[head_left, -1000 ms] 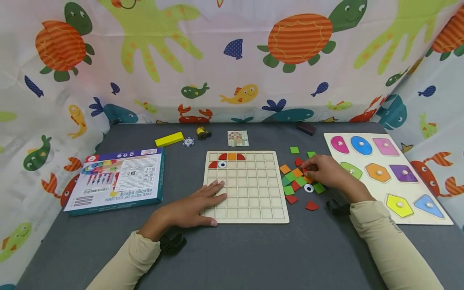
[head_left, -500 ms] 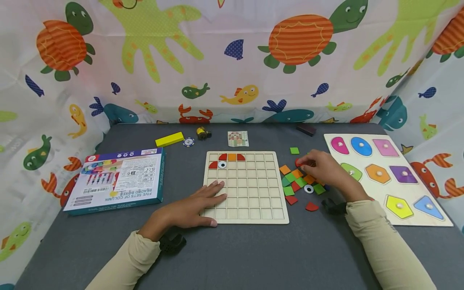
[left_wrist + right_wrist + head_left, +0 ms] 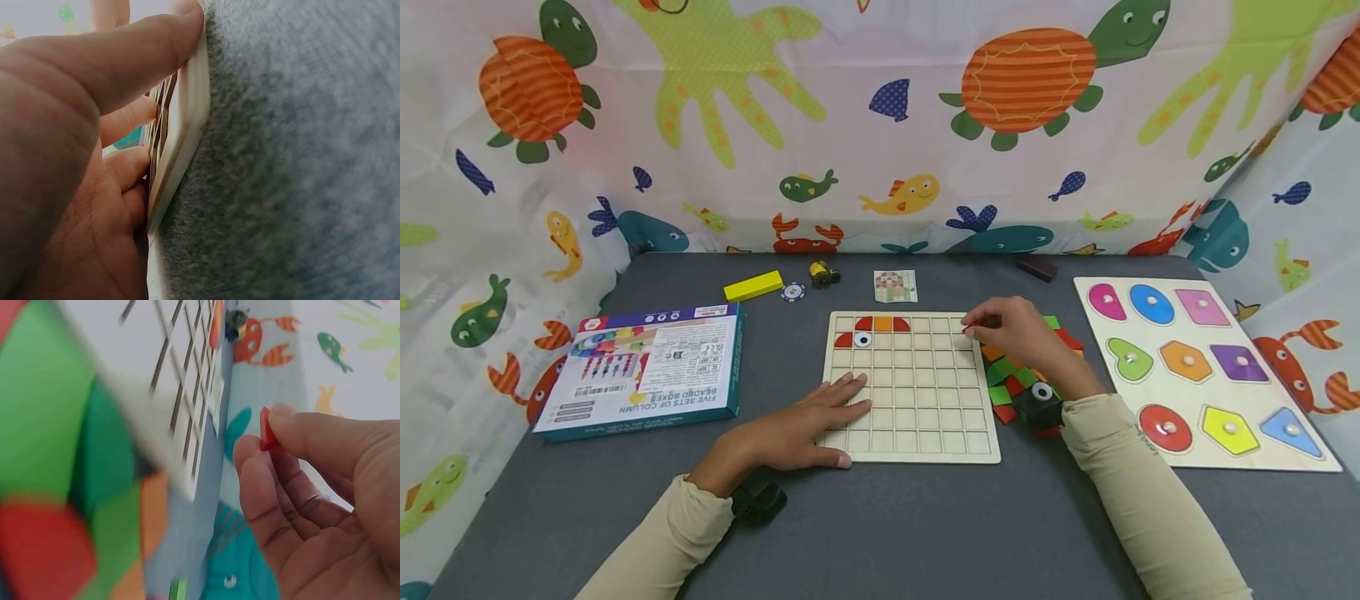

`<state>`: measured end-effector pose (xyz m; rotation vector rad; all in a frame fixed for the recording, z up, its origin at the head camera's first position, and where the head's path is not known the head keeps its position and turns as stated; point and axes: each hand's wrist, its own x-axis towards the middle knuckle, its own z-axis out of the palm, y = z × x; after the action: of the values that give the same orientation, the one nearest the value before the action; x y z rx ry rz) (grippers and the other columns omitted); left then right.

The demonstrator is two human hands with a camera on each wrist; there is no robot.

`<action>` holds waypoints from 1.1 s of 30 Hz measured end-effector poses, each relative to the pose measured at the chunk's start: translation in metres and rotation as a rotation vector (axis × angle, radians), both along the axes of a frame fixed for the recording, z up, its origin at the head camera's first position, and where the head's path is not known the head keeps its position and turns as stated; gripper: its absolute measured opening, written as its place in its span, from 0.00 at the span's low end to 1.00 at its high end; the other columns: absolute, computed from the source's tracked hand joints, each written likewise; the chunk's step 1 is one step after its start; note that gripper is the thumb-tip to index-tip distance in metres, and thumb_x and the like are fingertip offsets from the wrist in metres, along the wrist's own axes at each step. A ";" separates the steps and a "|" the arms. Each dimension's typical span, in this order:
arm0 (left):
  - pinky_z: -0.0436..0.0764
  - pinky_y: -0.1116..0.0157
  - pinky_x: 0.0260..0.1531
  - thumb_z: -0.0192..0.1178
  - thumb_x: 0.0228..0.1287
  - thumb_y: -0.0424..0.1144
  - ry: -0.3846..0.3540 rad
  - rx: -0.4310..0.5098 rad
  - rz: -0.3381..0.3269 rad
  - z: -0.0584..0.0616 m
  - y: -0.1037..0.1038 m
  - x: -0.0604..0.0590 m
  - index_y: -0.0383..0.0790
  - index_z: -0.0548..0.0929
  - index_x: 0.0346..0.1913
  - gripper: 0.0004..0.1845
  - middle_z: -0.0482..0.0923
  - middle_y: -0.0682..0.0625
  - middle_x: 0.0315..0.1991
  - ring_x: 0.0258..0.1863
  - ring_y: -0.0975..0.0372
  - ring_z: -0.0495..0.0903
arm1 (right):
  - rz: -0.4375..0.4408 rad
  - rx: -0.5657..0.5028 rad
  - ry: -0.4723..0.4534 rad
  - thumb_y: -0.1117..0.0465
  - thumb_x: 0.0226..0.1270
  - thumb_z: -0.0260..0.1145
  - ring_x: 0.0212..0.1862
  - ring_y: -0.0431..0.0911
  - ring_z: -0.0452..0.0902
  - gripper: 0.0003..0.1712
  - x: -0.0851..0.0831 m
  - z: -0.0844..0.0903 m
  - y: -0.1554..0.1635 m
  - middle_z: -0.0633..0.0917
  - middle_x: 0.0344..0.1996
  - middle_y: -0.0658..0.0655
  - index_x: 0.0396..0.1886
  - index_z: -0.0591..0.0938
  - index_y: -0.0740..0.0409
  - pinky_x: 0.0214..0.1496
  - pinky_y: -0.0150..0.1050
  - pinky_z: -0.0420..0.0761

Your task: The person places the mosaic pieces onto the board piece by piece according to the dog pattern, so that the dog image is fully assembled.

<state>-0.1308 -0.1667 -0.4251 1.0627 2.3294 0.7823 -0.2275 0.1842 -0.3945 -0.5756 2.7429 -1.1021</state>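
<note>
From the head view, the left hand [image 3: 805, 429] lies flat, fingers straight, on the grid board's [image 3: 913, 417] near left corner. The right hand [image 3: 1011, 333] hovers at the board's far right edge, having come left off the loose tiles [image 3: 1007, 385]; most cells are bare. In the left wrist view, the thumb presses the board's edge [image 3: 187, 125]. In the right wrist view, the fingers [image 3: 294, 434] pinch a red piece [image 3: 267, 430], probably a tile, blurred.

A grey felt table [image 3: 887, 533] stands enclosed by sea-creature printed curtains [image 3: 850, 125].
</note>
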 end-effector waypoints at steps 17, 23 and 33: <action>0.41 0.48 0.70 0.63 0.65 0.50 0.005 0.002 0.000 0.004 -0.001 -0.002 0.43 0.57 0.76 0.41 0.36 0.47 0.78 0.76 0.53 0.32 | 0.124 -0.044 -0.038 0.68 0.70 0.61 0.42 0.46 0.80 0.11 -0.015 -0.003 -0.074 0.87 0.42 0.54 0.46 0.87 0.61 0.44 0.42 0.80; 0.42 0.47 0.70 0.63 0.65 0.51 0.018 0.005 -0.001 0.001 -0.003 -0.003 0.43 0.57 0.76 0.41 0.36 0.46 0.78 0.76 0.53 0.33 | 0.145 -0.041 -0.072 0.69 0.70 0.60 0.39 0.44 0.80 0.11 -0.019 -0.007 -0.090 0.86 0.42 0.55 0.46 0.87 0.61 0.41 0.39 0.80; 0.40 0.48 0.70 0.63 0.65 0.50 0.014 0.020 -0.011 -0.001 -0.001 -0.001 0.42 0.58 0.76 0.41 0.37 0.46 0.78 0.76 0.53 0.33 | 0.161 0.043 -0.027 0.68 0.69 0.62 0.40 0.45 0.79 0.10 -0.020 -0.016 -0.110 0.85 0.41 0.54 0.44 0.87 0.60 0.43 0.40 0.78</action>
<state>-0.1314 -0.1679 -0.4260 1.0913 2.3304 0.7979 -0.2477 0.0741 -0.4106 -0.7546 2.6360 -1.0041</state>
